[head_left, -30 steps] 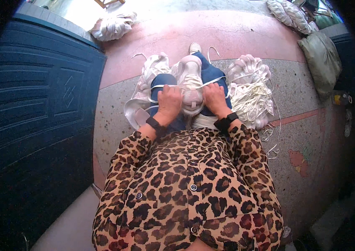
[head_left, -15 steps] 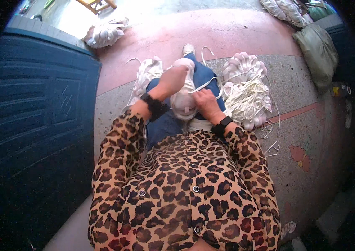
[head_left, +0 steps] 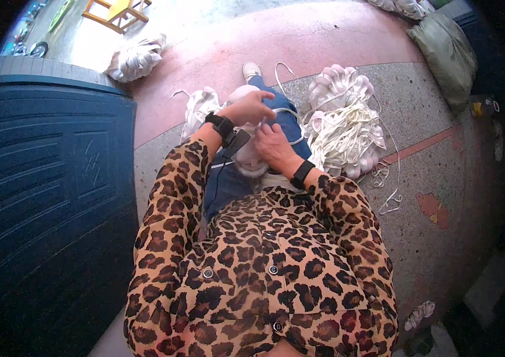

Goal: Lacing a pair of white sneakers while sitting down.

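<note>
White-and-pale-pink shoe [head_left: 249, 159] lay on lap between thighs in blue jeans [head_left: 225, 187], long axis running away from body, toe pointing outward, near end close to shirt front [head_left: 264, 238]. Left hand [head_left: 245, 111] crossed over shoe, fingers partly spread beside white lace [head_left: 288, 110]; could not tell if pinched. Right hand [head_left: 274, 147] lay against shoe's right side, fingers curled; grip on lace hidden. More shoes [head_left: 334, 86] lay heaped at right.

Speckled floor [head_left: 416, 250] — pale bundle [head_left: 337, 86], laces [head_left: 351, 134]
</note>
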The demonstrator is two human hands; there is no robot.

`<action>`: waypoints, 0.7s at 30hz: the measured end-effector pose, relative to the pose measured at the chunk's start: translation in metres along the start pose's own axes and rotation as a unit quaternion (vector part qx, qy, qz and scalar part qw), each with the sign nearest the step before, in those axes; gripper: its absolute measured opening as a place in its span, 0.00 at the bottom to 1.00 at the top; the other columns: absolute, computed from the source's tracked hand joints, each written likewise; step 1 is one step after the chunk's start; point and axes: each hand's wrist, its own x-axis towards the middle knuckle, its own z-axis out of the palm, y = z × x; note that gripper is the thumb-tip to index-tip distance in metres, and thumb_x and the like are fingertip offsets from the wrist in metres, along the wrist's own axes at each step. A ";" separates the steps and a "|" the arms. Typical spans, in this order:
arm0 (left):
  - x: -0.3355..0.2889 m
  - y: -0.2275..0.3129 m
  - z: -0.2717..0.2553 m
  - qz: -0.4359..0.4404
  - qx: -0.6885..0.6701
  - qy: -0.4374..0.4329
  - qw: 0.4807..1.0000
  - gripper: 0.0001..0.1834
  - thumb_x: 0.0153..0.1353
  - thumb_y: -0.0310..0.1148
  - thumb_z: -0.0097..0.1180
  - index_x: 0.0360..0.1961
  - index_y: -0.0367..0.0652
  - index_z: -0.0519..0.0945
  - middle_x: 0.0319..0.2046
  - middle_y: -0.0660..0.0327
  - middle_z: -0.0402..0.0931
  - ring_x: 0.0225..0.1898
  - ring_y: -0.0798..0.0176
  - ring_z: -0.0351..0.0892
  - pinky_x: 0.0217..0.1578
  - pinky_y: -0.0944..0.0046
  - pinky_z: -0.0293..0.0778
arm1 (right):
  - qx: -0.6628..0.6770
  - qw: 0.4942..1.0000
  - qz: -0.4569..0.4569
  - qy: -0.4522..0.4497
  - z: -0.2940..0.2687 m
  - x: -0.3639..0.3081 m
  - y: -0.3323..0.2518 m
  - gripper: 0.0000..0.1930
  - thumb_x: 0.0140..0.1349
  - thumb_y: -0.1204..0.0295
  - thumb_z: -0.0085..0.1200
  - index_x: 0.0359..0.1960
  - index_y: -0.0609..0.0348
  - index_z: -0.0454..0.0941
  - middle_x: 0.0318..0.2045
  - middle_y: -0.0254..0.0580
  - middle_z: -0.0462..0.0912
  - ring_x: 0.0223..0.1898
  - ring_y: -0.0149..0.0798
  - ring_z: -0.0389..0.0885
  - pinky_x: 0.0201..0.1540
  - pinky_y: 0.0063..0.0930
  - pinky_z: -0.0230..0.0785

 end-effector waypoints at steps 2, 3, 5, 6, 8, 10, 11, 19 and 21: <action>-0.014 0.012 -0.009 -0.010 -0.157 0.016 0.987 0.39 0.55 0.27 0.68 0.66 0.28 0.64 0.28 0.59 0.79 0.20 0.71 0.74 0.19 0.71 0.69 | 0.046 0.999 -0.016 0.018 0.003 -0.004 0.012 0.07 0.55 0.69 0.51 0.32 0.53 0.80 0.34 0.39 0.75 0.42 0.42 0.72 0.44 0.35 0.62; -0.016 0.015 -0.013 -0.018 -0.185 0.046 0.981 0.36 0.58 0.29 0.66 0.65 0.27 0.64 0.27 0.60 0.79 0.17 0.74 0.72 0.16 0.73 0.66 | 0.071 0.997 -0.025 0.027 -0.001 -0.003 0.012 0.07 0.55 0.69 0.51 0.33 0.53 0.80 0.33 0.39 0.75 0.41 0.42 0.72 0.44 0.35 0.62; -0.025 0.018 -0.022 -0.044 -0.212 0.066 0.974 0.34 0.61 0.30 0.64 0.65 0.28 0.65 0.27 0.61 0.79 0.18 0.75 0.73 0.16 0.74 0.66 | 0.164 0.982 -0.007 0.093 -0.008 0.000 0.004 0.07 0.55 0.71 0.51 0.34 0.54 0.78 0.31 0.40 0.73 0.41 0.43 0.73 0.44 0.36 0.63; -0.025 0.015 -0.027 -0.054 -0.229 0.066 0.970 0.33 0.61 0.30 0.64 0.64 0.30 0.66 0.27 0.61 0.79 0.18 0.76 0.73 0.17 0.74 0.67 | 0.208 0.970 -0.003 0.124 -0.021 0.006 0.000 0.07 0.54 0.72 0.51 0.35 0.55 0.77 0.30 0.41 0.72 0.41 0.44 0.73 0.44 0.36 0.63; -0.020 0.007 -0.026 -0.041 -0.204 0.024 0.978 0.37 0.61 0.32 0.64 0.66 0.28 0.60 0.29 0.58 0.79 0.20 0.73 0.75 0.19 0.73 0.67 | 0.328 0.913 -0.009 0.241 -0.072 0.028 -0.016 0.07 0.57 0.77 0.49 0.37 0.56 0.75 0.33 0.42 0.71 0.40 0.46 0.73 0.42 0.38 0.65; -0.022 0.002 -0.022 -0.036 -0.132 0.016 0.990 0.37 0.61 0.31 0.64 0.66 0.28 0.60 0.30 0.55 0.80 0.24 0.68 0.77 0.21 0.70 0.70 | 0.398 0.858 0.008 0.325 -0.146 0.050 -0.021 0.06 0.60 0.78 0.48 0.37 0.56 0.75 0.34 0.42 0.71 0.39 0.48 0.72 0.41 0.38 0.66; -0.029 0.002 -0.014 -0.036 -0.074 0.026 0.996 0.34 0.61 0.31 0.63 0.65 0.29 0.63 0.31 0.53 0.81 0.26 0.65 0.80 0.23 0.68 0.72 | 0.374 0.850 0.030 0.370 -0.173 0.055 -0.012 0.05 0.61 0.78 0.48 0.38 0.58 0.75 0.35 0.41 0.72 0.38 0.45 0.72 0.42 0.35 0.68; -0.085 -0.086 -0.018 0.110 0.354 0.241 0.897 0.19 0.59 0.26 0.50 0.53 0.40 0.78 0.47 0.44 0.79 0.48 0.39 0.79 0.48 0.46 0.75 | 0.660 0.634 0.132 0.381 -0.239 0.034 0.046 0.11 0.75 0.68 0.43 0.43 0.64 0.72 0.38 0.44 0.76 0.29 0.32 0.74 0.36 0.23 0.73; -0.093 -0.095 -0.017 0.124 0.344 0.231 0.902 0.18 0.60 0.26 0.48 0.51 0.41 0.78 0.48 0.44 0.79 0.48 0.39 0.79 0.48 0.45 0.74 | 0.754 0.578 0.191 0.246 -0.215 0.036 0.059 0.10 0.75 0.65 0.43 0.43 0.58 0.71 0.29 0.37 0.76 0.19 0.26 0.70 0.19 0.16 0.63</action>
